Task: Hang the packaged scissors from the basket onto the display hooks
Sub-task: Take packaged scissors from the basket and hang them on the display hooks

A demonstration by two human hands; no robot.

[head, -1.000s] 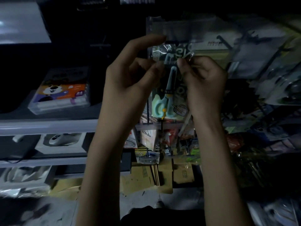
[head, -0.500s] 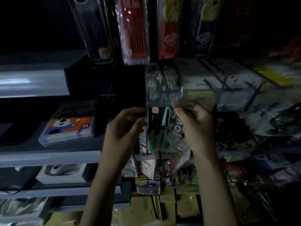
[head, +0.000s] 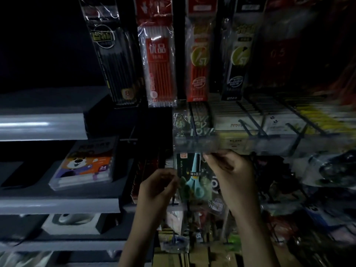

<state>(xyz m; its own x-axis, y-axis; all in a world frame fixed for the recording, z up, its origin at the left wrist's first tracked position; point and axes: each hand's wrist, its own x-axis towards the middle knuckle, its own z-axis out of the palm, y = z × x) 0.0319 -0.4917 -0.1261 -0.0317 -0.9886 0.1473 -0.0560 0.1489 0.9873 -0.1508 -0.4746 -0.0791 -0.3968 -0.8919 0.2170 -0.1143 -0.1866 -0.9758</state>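
Observation:
A packaged pair of scissors [head: 194,178], teal-handled in a clear printed sleeve, hangs upright in front of the display rack at centre. My right hand [head: 231,174] pinches its top edge just under a clear shelf strip [head: 196,145]. My left hand [head: 159,185] grips the package's left edge lower down. Dark wire display hooks [head: 248,126] stick out of the rack above and to the right. The hook at the package's top is hidden by my fingers and the strip. No basket is in view.
Pen and refill packs [head: 159,60] hang in a row above. Grey shelves on the left hold a crayon box [head: 84,170] and a boxed mouse [head: 71,222]. More packaged goods crowd the hooks at right [head: 331,170] and below.
The view has tilted upward, so both hands and the package now sit lower in frame. The package has come up against the clear strip, and my left hand has slid down its edge.

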